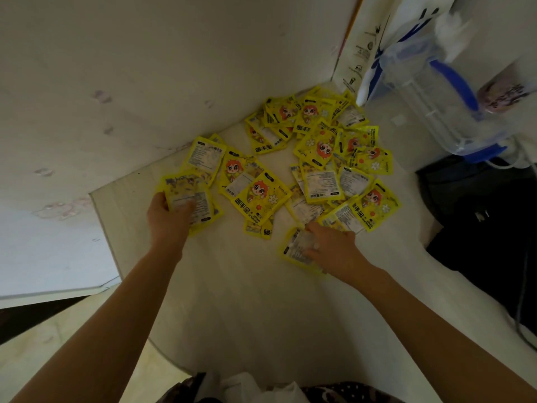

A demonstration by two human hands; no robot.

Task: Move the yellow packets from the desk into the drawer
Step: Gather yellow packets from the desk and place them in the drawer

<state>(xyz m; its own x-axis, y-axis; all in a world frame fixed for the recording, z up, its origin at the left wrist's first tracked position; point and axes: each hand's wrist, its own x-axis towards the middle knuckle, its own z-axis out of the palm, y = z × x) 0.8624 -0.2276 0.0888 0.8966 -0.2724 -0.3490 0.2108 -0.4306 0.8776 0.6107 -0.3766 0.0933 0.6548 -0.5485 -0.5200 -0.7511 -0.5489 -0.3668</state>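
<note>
Several yellow hand-warmer packets (316, 158) with a red-haired cartoon figure lie scattered in a heap on the pale desk (247, 286), reaching into the back corner by the wall. My left hand (168, 216) grips a small stack of packets (191, 199) at the left edge of the heap, fingers curled under it. My right hand (334, 248) lies on a single packet (293, 248) at the near right of the heap, fingers curled over it. No drawer is visible.
A clear plastic jug with a blue handle (436, 91) stands at the back right beside a white printed bag (366, 48). A black bag (482, 216) lies along the desk's right side. The white wall (116, 82) borders the desk on the left.
</note>
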